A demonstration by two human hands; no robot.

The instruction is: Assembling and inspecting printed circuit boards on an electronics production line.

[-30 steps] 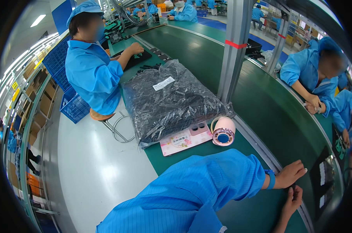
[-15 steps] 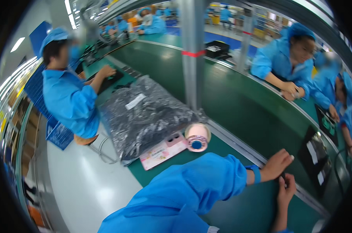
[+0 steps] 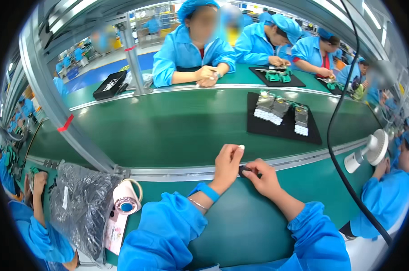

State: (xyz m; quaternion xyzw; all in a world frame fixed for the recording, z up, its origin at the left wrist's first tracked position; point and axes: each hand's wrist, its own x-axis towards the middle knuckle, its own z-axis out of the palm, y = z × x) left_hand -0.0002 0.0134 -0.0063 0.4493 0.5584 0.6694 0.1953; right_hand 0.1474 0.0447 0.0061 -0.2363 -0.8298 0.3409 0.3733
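Note:
My left hand [image 3: 227,168], with a blue strap [image 3: 207,192] round its wrist, is over the green bench near the metal rail, its fingers curled and pressed together. Something white shows at a fingertip, too small to make out. Close on its right, my right hand [image 3: 264,180] pinches a small black piece [image 3: 244,170] between thumb and forefinger, right by the rail. The two hands are side by side. Beyond them, on the green conveyor belt [image 3: 182,131], a black mat [image 3: 285,128] carries several flat phone-like assemblies [image 3: 271,108] with white strips.
To the left lie a large grey plastic bag [image 3: 80,203], a pink-white round-fronted device [image 3: 126,198] and a pink box [image 3: 115,230]. A metal post [image 3: 60,99] rises there. On the right hang a black cable [image 3: 335,149] and a white fan [image 3: 375,148]. Co-workers sit across the belt and on both sides.
My view has swung to the right, so the mat on the belt and my right forearm show fully. Both hands stay close together by the rail.

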